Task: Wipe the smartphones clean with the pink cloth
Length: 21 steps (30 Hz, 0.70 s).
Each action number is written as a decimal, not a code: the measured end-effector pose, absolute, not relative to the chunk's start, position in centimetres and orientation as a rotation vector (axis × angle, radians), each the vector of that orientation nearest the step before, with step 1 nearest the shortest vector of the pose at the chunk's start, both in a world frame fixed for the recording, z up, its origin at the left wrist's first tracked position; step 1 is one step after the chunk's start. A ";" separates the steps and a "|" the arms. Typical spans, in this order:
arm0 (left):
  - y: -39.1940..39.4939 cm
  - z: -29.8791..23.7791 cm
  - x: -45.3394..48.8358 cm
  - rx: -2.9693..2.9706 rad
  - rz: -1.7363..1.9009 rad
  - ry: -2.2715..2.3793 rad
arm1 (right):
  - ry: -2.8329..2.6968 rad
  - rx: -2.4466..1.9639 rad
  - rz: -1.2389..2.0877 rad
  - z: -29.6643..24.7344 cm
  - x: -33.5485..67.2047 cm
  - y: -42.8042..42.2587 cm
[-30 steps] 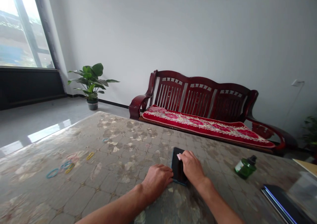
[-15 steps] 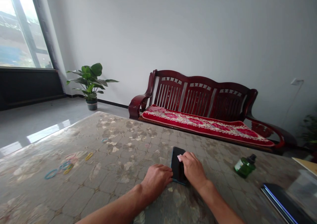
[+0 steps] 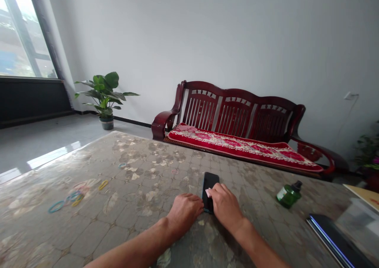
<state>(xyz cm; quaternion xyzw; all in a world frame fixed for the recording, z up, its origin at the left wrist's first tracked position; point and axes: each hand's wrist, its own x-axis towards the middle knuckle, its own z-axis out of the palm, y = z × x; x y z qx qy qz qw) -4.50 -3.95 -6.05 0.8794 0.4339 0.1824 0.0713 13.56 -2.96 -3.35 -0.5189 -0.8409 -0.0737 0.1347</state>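
Observation:
A black smartphone (image 3: 211,178) lies face up on the patterned tablecloth (image 3: 139,216). My left hand (image 3: 185,213) rests beside it, its fingers curled in and gripping the phone's left edge. Between the fingertips of my right hand (image 3: 225,205) is a small folded pale pink cloth (image 3: 208,192), pressed against the screen. That hand covers the right and lower part of the phone.
Several coloured rubber bands (image 3: 74,197) lie at the left of the table. To the right stands a green bottle with a black top (image 3: 289,195), and nearer is a dark flat device (image 3: 334,234). A wooden sofa (image 3: 204,106) stands beyond the table.
My right hand has slid the pink cloth down the screen, toward me and slightly left. My left hand stays at the phone's edge. The whole view has shifted a little.

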 end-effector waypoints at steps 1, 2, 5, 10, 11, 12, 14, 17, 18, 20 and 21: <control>-3.9 -6.0 -4.5 2.651 0.528 1.323 | -2.435 -1.516 -0.224 -3.4 13.3 -2.3; -3.9 -5.9 -4.5 2.660 0.509 1.340 | -2.436 -1.525 -0.234 -3.4 13.1 -1.8; -3.8 -5.9 -4.5 2.687 0.495 1.356 | -2.452 -1.512 -0.243 -3.4 12.6 -1.5; -4.0 -5.7 -4.5 2.711 0.512 1.354 | -2.510 -1.405 -0.160 -3.4 12.6 -4.1; -4.1 -5.6 -4.5 2.709 0.509 1.350 | -2.511 -1.390 -0.147 -3.4 12.6 -4.6; -4.2 -5.5 -4.5 2.706 0.505 1.347 | -2.507 -1.386 -0.135 -3.4 12.7 -4.8; -4.2 -5.3 -4.4 2.691 0.489 1.347 | -2.493 -1.404 -0.116 -3.3 12.6 -4.9; -4.2 -5.3 -4.3 2.674 0.460 1.376 | -2.477 -1.446 -0.107 -3.0 12.3 -4.3; -4.1 -5.3 -4.2 2.674 0.454 1.390 | -2.475 -1.452 -0.106 -3.0 12.2 -4.1; -4.0 -5.5 -4.2 2.684 0.461 1.403 | -2.477 -1.442 -0.096 -2.9 12.1 -4.0; -4.0 -5.6 -4.1 2.692 0.474 1.401 | -2.481 -1.429 -0.086 -2.9 12.2 -4.2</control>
